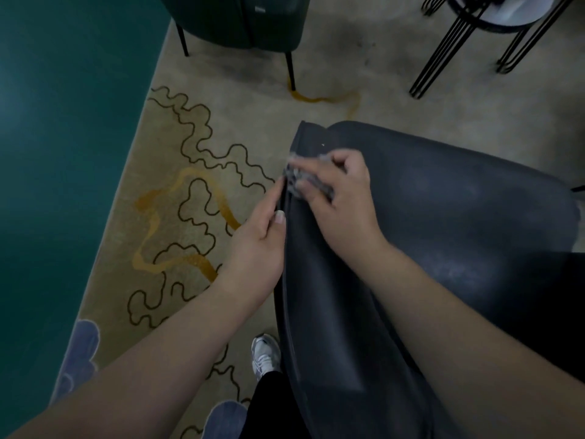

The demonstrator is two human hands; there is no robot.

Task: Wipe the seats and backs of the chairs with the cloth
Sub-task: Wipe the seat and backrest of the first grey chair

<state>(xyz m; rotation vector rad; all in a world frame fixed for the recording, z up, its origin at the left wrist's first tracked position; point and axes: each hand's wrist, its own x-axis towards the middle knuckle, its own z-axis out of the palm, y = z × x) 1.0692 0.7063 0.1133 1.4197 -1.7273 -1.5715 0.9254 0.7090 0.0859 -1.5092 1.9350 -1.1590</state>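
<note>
Hands meet at the upper edge of a dark chair (443, 217), whose smooth, slightly shiny back curves down toward the seat on the right. The right hand (342, 198) presses a small grey cloth (297, 177) against the rounded rim of the chair back; its fingers are curled over the cloth and hold it in a firm grip. The cloth looks crumpled and a little blurred, so its weave cannot be told. The left hand (259, 236) lies on the outer side of the same rim, just beside the cloth, with the thumb on the edge and the fingers behind the back, out of sight; it seems to clasp the edge.

Under the chair lies a beige carpet (221, 128) with wavy dark lines, orange ribbons and blue cloud shapes. A green chair (240, 23) on thin black legs stands farther away, and thin black wire legs (449, 49) stand at the upper right. A white sneaker (264, 356) shows below, near the chair.
</note>
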